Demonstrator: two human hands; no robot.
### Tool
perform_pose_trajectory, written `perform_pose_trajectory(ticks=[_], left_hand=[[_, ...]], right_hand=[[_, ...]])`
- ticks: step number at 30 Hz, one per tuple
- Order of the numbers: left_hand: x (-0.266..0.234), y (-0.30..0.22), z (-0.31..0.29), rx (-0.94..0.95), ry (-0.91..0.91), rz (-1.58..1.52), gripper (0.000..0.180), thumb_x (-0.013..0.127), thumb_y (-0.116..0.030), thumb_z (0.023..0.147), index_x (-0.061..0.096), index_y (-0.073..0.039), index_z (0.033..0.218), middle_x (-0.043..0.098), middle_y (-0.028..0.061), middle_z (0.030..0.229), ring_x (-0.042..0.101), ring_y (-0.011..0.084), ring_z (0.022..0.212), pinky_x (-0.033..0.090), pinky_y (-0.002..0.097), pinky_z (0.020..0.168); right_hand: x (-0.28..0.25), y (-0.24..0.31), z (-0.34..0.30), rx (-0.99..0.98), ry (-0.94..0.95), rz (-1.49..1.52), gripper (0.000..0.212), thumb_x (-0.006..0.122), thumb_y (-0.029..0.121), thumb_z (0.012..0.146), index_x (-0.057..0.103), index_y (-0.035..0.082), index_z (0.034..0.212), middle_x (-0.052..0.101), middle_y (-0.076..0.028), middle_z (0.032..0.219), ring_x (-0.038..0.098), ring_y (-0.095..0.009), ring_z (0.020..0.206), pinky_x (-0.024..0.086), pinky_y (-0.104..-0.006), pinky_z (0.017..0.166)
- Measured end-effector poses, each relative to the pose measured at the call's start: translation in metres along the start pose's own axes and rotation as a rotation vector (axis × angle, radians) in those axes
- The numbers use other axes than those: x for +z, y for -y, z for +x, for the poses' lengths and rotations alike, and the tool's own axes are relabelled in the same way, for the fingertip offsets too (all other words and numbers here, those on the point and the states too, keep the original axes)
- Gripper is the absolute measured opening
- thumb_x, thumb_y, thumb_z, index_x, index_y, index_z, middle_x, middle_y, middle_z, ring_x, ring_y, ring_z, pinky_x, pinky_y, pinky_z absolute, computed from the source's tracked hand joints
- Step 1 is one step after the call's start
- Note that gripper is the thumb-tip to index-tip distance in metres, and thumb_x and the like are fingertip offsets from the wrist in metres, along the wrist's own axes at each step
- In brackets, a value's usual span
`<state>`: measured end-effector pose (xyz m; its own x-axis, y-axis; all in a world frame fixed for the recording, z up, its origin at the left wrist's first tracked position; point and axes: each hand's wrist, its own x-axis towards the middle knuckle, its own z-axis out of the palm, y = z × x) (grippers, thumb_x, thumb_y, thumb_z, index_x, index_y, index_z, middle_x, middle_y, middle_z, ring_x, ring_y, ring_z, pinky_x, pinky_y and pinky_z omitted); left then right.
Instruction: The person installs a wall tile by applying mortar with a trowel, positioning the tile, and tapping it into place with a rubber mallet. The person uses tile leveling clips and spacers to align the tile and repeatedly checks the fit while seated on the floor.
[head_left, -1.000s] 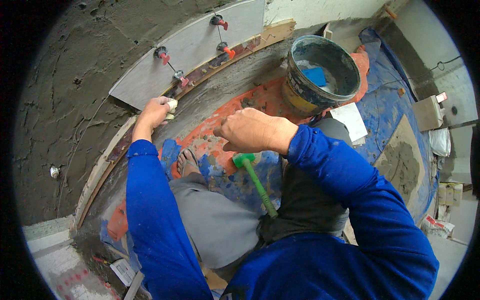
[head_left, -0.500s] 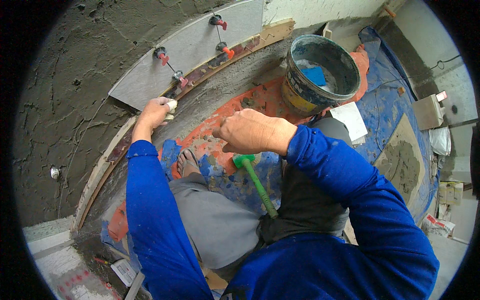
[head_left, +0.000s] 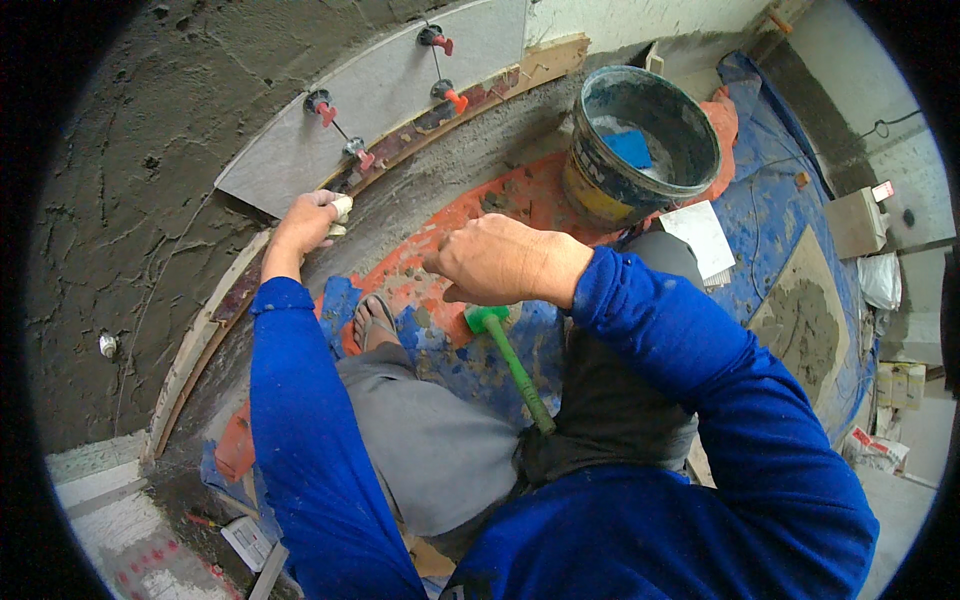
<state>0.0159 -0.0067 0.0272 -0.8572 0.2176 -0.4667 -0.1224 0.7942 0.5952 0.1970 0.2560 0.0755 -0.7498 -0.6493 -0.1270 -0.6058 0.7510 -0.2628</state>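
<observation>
My left hand [head_left: 302, 230] is closed on small pale pieces [head_left: 341, 210] whose kind is unclear. It rests by the lower corner of a grey tile [head_left: 270, 160], against the curved wooden strip [head_left: 228, 280] along the wall. Red-knobbed tile levelling clips [head_left: 321, 108] sit along the joints and lower edge of the tiles. My right hand [head_left: 508, 262] is curled in the air above the floor sheet, back upward, its fingers turned under; anything inside them is hidden. Below it, a green mallet [head_left: 512, 365] lies with its handle against my leg.
A dark bucket [head_left: 600, 180] holding a blue object stands ahead to the right. White tiles [head_left: 700, 240] lie beside it on the blue sheet [head_left: 760, 220]. Further right is a mortar-smeared board [head_left: 800, 320]. Rough wet mortar [head_left: 110, 200] covers the wall at left.
Almost nothing has moved. Both hands keep their places and curled shapes, with only a slight shift of the left hand and the whole view.
</observation>
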Motion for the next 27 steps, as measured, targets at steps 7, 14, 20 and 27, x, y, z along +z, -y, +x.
perform_pose_trajectory(ticks=[7,14,20,27], left_hand=[[0.0004,-0.0042,-0.0055,0.000,-0.011,-0.011,0.036,0.058,-0.021,0.092,0.068,-0.010,0.125,0.072,0.0043,0.107,0.067,0.0167,0.093,0.057,0.0353,0.073],[-0.0010,-0.0023,-0.0030,0.010,-0.001,0.010,0.037,0.058,-0.030,0.099,0.064,-0.010,0.130,0.072,0.0030,0.107,0.068,0.0135,0.089,0.054,0.0333,0.074],[-0.0008,0.0020,0.0026,0.003,-0.007,0.001,0.038,0.059,-0.032,0.099,0.063,-0.010,0.130,0.072,0.0026,0.107,0.068,0.0129,0.090,0.054,0.0332,0.074],[-0.0011,0.0024,0.0023,-0.009,-0.003,-0.014,0.039,0.059,-0.032,0.099,0.063,-0.010,0.131,0.072,0.0031,0.109,0.068,0.0131,0.090,0.054,0.0327,0.074]], right_hand=[[0.0039,-0.0010,0.0018,-0.006,-0.012,-0.006,0.042,0.073,0.032,0.086,0.066,0.007,0.118,0.072,-0.015,0.100,0.072,-0.035,0.093,0.058,-0.0458,0.081],[-0.0013,-0.0002,-0.0014,-0.019,-0.014,-0.012,0.042,0.073,0.032,0.086,0.066,0.007,0.119,0.072,-0.016,0.100,0.072,-0.036,0.092,0.058,-0.0455,0.080],[-0.0033,0.0008,-0.0006,-0.024,0.013,-0.017,0.040,0.074,0.030,0.086,0.066,0.006,0.117,0.073,-0.016,0.097,0.072,-0.035,0.091,0.058,-0.0456,0.079],[-0.0023,0.0024,-0.0009,-0.017,0.014,-0.013,0.038,0.074,0.030,0.086,0.065,0.005,0.113,0.072,-0.016,0.096,0.072,-0.035,0.091,0.058,-0.0461,0.079]])
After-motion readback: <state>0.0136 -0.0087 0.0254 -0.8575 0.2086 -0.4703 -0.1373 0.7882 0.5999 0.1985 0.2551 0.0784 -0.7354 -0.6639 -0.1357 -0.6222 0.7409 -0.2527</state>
